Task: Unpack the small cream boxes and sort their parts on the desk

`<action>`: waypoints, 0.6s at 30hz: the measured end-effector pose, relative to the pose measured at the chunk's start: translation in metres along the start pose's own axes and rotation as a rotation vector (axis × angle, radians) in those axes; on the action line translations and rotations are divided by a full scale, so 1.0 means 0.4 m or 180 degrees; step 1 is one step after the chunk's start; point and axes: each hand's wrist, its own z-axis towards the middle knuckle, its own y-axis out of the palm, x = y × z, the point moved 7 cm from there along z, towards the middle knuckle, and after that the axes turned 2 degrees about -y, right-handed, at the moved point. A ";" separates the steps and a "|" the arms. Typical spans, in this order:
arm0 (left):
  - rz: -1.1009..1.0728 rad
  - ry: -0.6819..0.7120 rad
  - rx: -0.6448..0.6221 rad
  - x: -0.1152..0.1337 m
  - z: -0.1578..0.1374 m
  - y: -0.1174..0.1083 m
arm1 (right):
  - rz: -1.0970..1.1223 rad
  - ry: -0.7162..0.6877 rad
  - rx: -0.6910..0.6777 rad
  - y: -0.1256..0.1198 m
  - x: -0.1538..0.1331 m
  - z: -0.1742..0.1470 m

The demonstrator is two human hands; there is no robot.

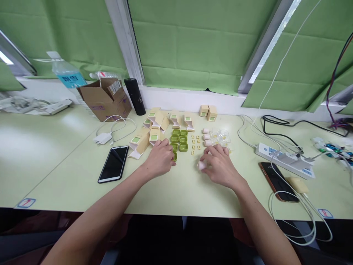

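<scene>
Small green square trays (183, 147) sit in two columns on the table. My left hand (159, 159) is at the near end of the left column, fingers curled on the nearest green tray (174, 157), which it partly hides. Between thumb and fingers, my right hand (220, 167) pinches a pale pink cylinder (202, 165) just above or on the tabletop; I cannot tell which. Beyond that hand stand more pink cylinders (206, 137) beside clear round covers (220, 134). Small yellow number-shaped pieces (192, 146) lie in rows between trays and cylinders.
Opened cream cartons (140, 141) crowd the left of the trays; two closed cartons (212, 113) stand behind. A phone (113, 164) lies left, a second phone (278, 182) right, near a power strip (285, 160) and cables. A cardboard box (106, 101) and black flask (135, 96) stand at the back.
</scene>
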 end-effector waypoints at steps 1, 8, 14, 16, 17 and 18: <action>0.0011 0.0007 0.0008 0.001 0.000 0.000 | 0.0051 -0.0069 -0.0069 -0.004 -0.005 -0.006; 0.0035 0.0037 0.0061 0.000 -0.002 0.003 | 0.0051 -0.0159 -0.0389 0.015 -0.009 -0.019; 0.0044 0.0045 0.0099 -0.002 -0.003 0.004 | 0.0114 -0.0157 -0.0346 0.014 -0.001 -0.018; 0.0063 0.0039 0.0086 -0.002 -0.003 0.004 | 0.0124 -0.0158 -0.0329 0.014 0.000 -0.017; 0.0070 0.0039 0.0081 -0.002 -0.003 0.004 | 0.0124 -0.0161 -0.0322 0.014 0.001 -0.016; 0.0072 0.0040 0.0078 -0.002 -0.003 0.004 | 0.0122 -0.0159 -0.0318 0.015 0.002 -0.016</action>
